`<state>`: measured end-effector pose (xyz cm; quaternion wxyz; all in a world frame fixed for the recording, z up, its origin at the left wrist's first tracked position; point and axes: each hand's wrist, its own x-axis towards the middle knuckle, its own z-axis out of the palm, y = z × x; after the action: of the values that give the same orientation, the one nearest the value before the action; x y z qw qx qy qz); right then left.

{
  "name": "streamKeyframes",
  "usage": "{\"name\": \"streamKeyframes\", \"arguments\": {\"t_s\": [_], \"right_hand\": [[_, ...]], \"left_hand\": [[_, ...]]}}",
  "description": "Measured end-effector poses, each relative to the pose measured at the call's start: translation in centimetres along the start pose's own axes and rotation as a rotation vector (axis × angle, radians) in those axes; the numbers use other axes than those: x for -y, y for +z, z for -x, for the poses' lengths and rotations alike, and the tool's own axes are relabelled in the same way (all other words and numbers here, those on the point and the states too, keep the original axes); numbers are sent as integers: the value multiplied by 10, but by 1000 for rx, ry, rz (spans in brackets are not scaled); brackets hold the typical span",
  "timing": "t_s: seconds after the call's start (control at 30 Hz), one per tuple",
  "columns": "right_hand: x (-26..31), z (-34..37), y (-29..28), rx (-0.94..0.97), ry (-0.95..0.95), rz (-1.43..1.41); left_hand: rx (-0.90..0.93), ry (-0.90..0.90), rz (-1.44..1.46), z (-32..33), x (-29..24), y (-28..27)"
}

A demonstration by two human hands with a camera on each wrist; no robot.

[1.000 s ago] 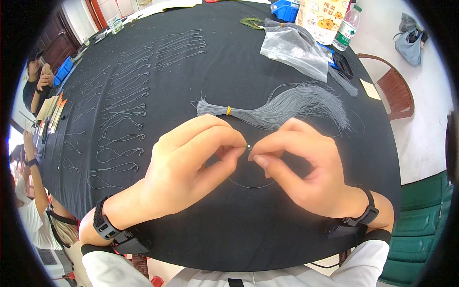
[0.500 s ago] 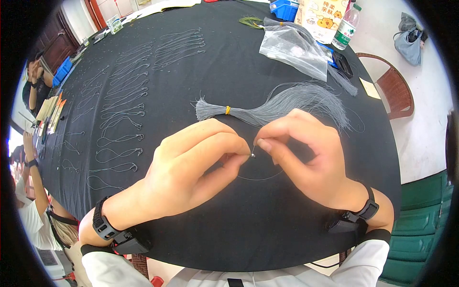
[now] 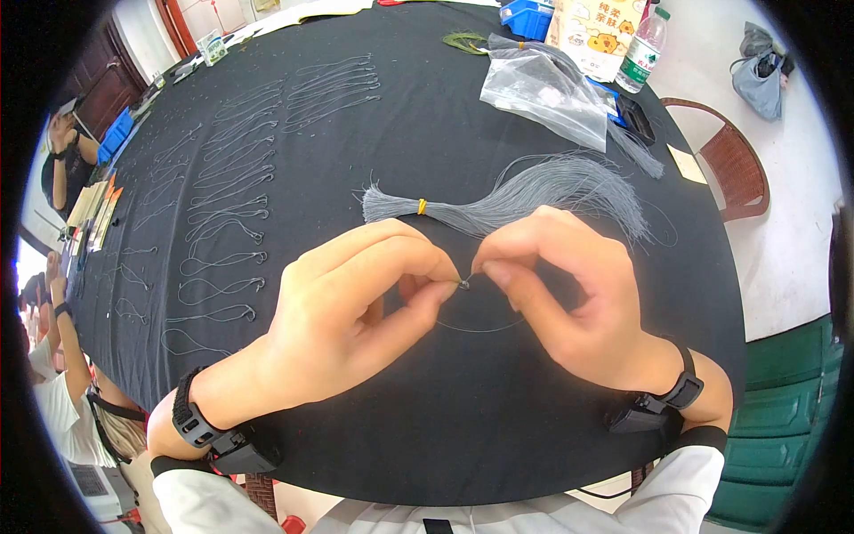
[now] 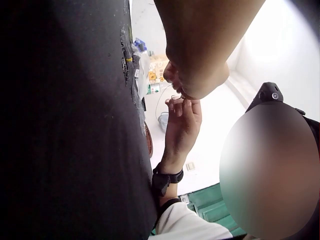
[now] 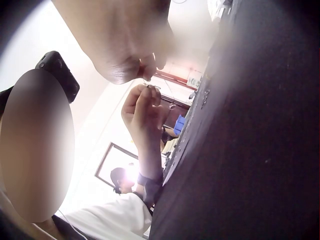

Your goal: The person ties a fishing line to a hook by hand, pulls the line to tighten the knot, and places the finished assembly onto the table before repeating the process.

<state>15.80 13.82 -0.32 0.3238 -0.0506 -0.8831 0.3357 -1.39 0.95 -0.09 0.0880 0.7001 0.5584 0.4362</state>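
Note:
Between my two hands is a thin grey cord with a small shiny knot or bead (image 3: 463, 285) on it. My left hand (image 3: 342, 294) pinches the cord right at that small piece, thumb against fingertip. Just to the right, my right hand (image 3: 569, 289) pinches a short end of the cord between thumb and forefinger. A loop of the cord (image 3: 480, 332) hangs in a curve below the fingertips. In the left wrist view the right hand (image 4: 182, 122) faces the left fingertips; the right wrist view shows the left hand (image 5: 142, 110) pinching the cord.
Beyond the hands lies a bundle of grey cords (image 3: 525, 200) with a yellow band (image 3: 422, 206). Several looped cords (image 3: 222, 262) lie in rows at left. A plastic bag (image 3: 543, 93), a bottle (image 3: 642, 53) and a blue bin (image 3: 527, 18) stand at the back right. Other people sit at left.
The right fingertips moved up and away from the left ones, drawing the cord out, then dipped slightly. The left fingertips shifted right and down, then back a little, still pinching by the small piece.

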Motion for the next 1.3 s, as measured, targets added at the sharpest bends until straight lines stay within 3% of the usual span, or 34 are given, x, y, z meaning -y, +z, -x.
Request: {"name": "streamKeyframes", "arguments": {"t_s": [0.43, 0.63, 0.93, 1.13, 1.23, 1.3], "right_hand": [[-5, 1, 4, -1, 21, -84], [-4, -2, 0, -12, -80, -18], [-8, 0, 3, 43, 18, -123], [-5, 1, 5, 80, 229, -358], [-4, 0, 4, 67, 241, -360], [-5, -1, 4, 11, 151, -308]], "left_hand": [[28, -27, 31, 2, -1, -1], [11, -29, 47, 1, 0, 0], [11, -11, 50, 1, -5, -2], [-3, 2, 76, 1, -4, -2], [-4, 5, 86, 1, -4, -2], [1, 10, 79, 1, -5, -2]]}}
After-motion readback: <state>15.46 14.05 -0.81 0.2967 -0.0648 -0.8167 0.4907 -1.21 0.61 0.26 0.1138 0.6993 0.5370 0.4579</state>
